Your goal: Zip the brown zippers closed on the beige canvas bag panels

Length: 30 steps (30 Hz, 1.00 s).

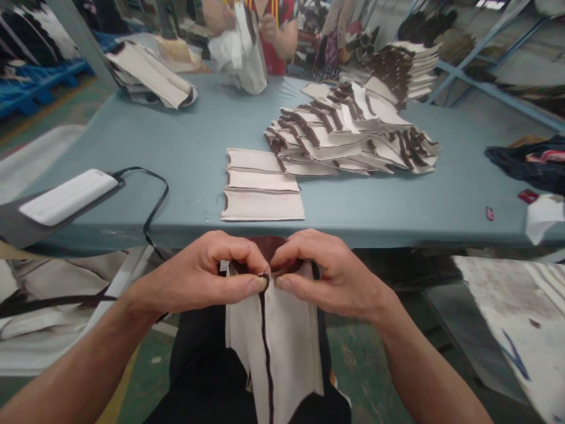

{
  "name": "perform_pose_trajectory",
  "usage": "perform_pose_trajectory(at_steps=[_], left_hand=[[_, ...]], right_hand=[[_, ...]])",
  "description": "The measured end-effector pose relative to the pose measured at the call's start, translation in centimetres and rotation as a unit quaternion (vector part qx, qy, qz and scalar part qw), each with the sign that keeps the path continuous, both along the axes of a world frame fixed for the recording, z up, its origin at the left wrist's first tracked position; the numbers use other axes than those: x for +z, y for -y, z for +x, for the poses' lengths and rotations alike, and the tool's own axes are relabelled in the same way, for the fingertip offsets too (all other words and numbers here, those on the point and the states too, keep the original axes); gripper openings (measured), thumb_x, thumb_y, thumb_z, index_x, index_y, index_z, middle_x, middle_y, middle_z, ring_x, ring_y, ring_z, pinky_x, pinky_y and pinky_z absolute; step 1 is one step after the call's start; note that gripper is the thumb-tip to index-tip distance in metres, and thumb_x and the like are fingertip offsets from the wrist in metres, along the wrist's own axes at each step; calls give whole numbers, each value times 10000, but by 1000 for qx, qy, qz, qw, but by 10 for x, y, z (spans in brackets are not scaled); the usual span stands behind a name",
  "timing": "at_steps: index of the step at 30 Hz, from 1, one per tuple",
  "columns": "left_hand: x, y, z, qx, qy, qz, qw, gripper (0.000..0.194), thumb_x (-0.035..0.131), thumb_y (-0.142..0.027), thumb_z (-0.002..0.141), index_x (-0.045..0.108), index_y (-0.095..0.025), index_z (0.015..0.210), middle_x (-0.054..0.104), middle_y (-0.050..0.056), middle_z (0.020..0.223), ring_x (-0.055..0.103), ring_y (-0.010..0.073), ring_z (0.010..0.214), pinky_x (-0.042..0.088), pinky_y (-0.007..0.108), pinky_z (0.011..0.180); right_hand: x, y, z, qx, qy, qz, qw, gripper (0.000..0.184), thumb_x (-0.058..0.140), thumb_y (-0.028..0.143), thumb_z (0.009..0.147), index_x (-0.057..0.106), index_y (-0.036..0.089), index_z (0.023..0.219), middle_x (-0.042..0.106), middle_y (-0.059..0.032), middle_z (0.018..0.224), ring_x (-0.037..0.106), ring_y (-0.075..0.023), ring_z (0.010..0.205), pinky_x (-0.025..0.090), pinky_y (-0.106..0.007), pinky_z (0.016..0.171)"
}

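Above my lap hangs a cream fabric piece (293,347) with a dark brown strip running down its middle. My left hand (207,274) pinches its top edge at the brown seam between thumb and forefinger. Just across the seam, my right hand (324,271) grips the same edge in a matching pinch. A short dark thread end stands up between the two sets of fingertips. Brown material shows behind the hands, inside the top of the piece. On the table ahead lie several flat cream panels (265,203) with brown edges.
A large heap of cream and brown pieces (353,129) covers the table's (194,153) right middle. Folded pieces (152,73) lie at the far left, near a white device (70,196) with a black strap. Across the table, a person (282,35) handles a pale piece.
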<state>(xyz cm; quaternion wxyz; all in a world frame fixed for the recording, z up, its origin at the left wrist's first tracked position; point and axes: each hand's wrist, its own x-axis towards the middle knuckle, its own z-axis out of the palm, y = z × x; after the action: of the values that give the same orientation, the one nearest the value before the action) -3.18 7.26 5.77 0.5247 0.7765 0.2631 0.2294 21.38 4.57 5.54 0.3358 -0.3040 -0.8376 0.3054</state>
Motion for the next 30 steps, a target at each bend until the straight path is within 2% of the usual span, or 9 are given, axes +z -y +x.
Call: perform_pose_trajectory(at_steps=[5, 11, 15, 20, 24, 27, 30], left_hand=[[7, 5, 1, 24, -8, 32, 999, 140, 658, -189, 907, 711, -168, 779, 674, -31, 691, 568, 95, 613, 457, 178, 593], [14, 12, 3, 48, -43, 41, 997, 178, 623, -203, 907, 708, -161, 757, 634, -44, 645, 529, 82, 577, 420, 174, 548], [15, 16, 2, 59, -68, 69, 994, 187, 609, -196, 917, 699, -159, 758, 618, -52, 643, 521, 79, 577, 410, 178, 548], [15, 21, -1, 77, -91, 121, 986, 127, 616, -156, 928, 703, -165, 834, 665, -52, 711, 562, 74, 606, 416, 180, 574], [15, 22, -4, 68, -84, 181, 977, 127, 618, -143, 977, 699, -186, 888, 673, -65, 727, 567, 61, 609, 403, 176, 597], [11, 22, -7, 79, -77, 188, 976, 130, 617, -167, 996, 695, -195, 896, 683, -60, 716, 570, 72, 594, 401, 191, 589], [9, 24, -8, 99, -78, 175, 976, 103, 640, -212, 989, 697, -199, 904, 711, -46, 730, 590, 89, 596, 402, 207, 577]], right_hand=[[2, 4, -5, -20, 12, 121, 992, 18, 693, 165, 971, 707, 170, 962, 789, -24, 851, 697, -137, 755, 509, -266, 752], [6, 11, -12, -45, 67, 189, 979, 133, 647, 69, 946, 724, 166, 896, 826, -31, 843, 770, -157, 750, 546, -270, 752], [7, 11, -17, -68, 80, 209, 972, 188, 592, 40, 903, 740, 141, 845, 790, -36, 752, 743, -177, 681, 528, -293, 699], [7, 7, -19, -46, 32, 168, 984, 170, 583, 59, 879, 713, 129, 796, 724, -40, 702, 631, -160, 655, 466, -294, 676], [8, 8, -18, -49, 40, 75, 995, 93, 618, 147, 888, 707, 149, 861, 736, -24, 771, 628, -141, 695, 452, -271, 715], [6, 9, -22, -70, 82, 21, 994, 85, 630, 230, 855, 693, 176, 832, 706, -7, 735, 594, -146, 666, 408, -280, 686], [3, 10, -29, -81, 96, -5, 992, 124, 586, 249, 836, 628, 193, 733, 593, 21, 639, 490, -131, 600, 337, -290, 639]])
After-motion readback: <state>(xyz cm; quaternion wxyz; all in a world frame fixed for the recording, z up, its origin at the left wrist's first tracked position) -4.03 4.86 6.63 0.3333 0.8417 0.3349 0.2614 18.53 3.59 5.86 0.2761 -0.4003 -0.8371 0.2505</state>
